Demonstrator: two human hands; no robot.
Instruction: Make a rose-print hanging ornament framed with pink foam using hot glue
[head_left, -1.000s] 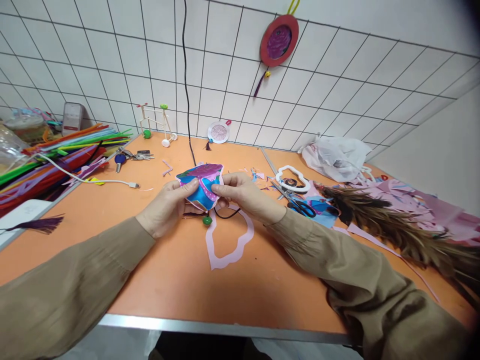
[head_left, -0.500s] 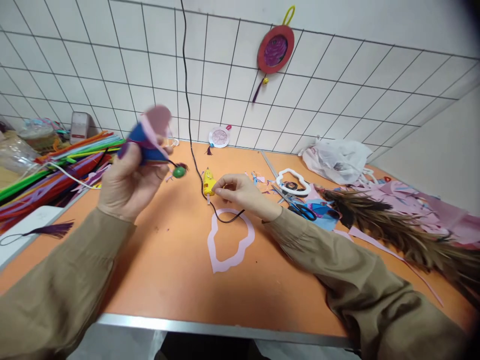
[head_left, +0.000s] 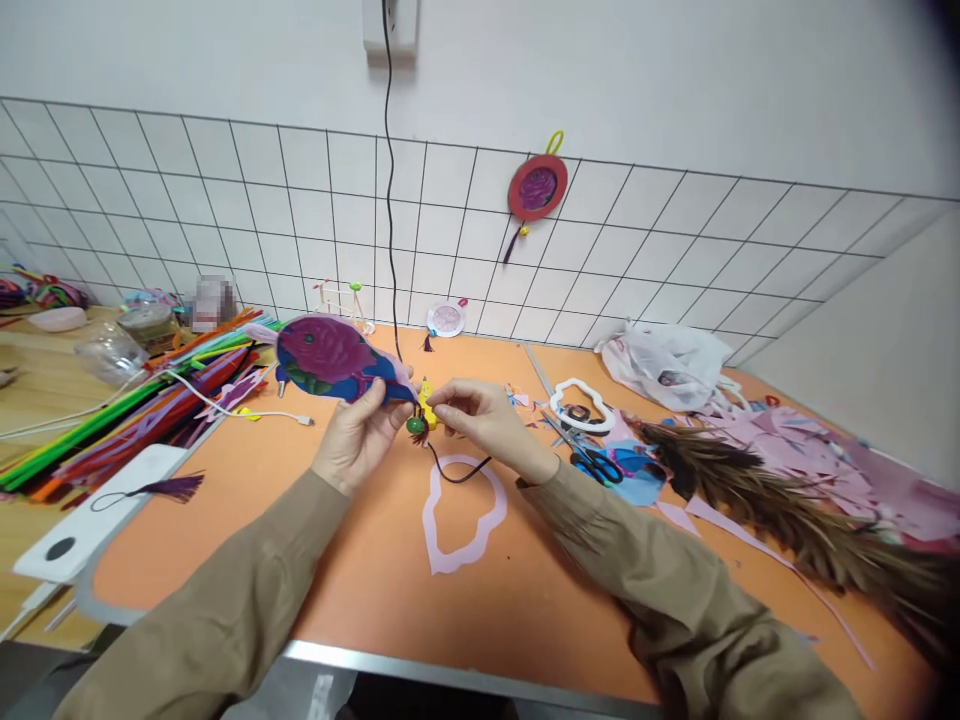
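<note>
Left hand [head_left: 367, 430] pinches rose-print ornament [head_left: 322, 358] by tapered end above table [head_left: 375, 600], apparently keeping printed face uncovered; green bead [head_left: 415, 426] hangs beneath; right hand [head_left: 480, 415] alongside, fingers bunched, grip cannot be told; yellow tool [head_left: 428, 403] partly hidden between hands.

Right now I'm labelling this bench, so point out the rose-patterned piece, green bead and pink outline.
Rose-patterned piece [head_left: 322, 352], head view: on its purple rose.
Green bead [head_left: 415, 426], head view: on its rounded front.
Pink outline [head_left: 430, 518], head view: on the left side of its band.
</note>
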